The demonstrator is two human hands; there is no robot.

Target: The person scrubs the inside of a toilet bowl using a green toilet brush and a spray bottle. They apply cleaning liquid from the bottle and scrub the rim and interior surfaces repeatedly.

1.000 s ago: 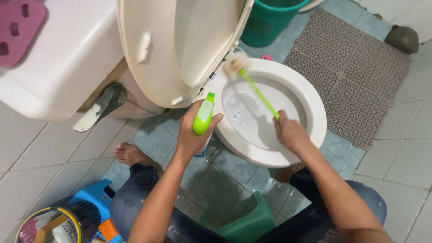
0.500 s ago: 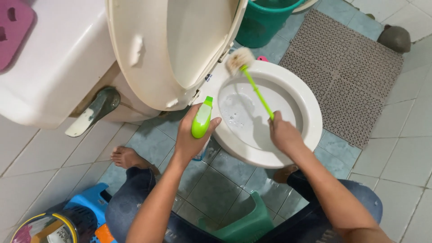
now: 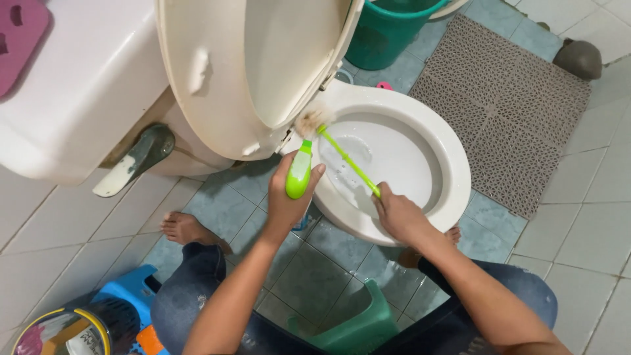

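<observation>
Your left hand (image 3: 287, 200) is clenched around a green spray bottle (image 3: 299, 172). Your right hand (image 3: 396, 213) grips the green toilet brush (image 3: 343, 154); its bristles seemingly touch the toilet bowl (image 3: 453, 158) rim.

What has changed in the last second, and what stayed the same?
The right hand swept the green toilet brush along the back rim of the toilet bowl, from the far side toward the hinge, near the raised lid. The left hand kept holding the green spray bottle.

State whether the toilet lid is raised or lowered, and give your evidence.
Raised. The toilet lid stands up against the tank, leaving the bowl open while the right hand scrubs with a brush.
</observation>
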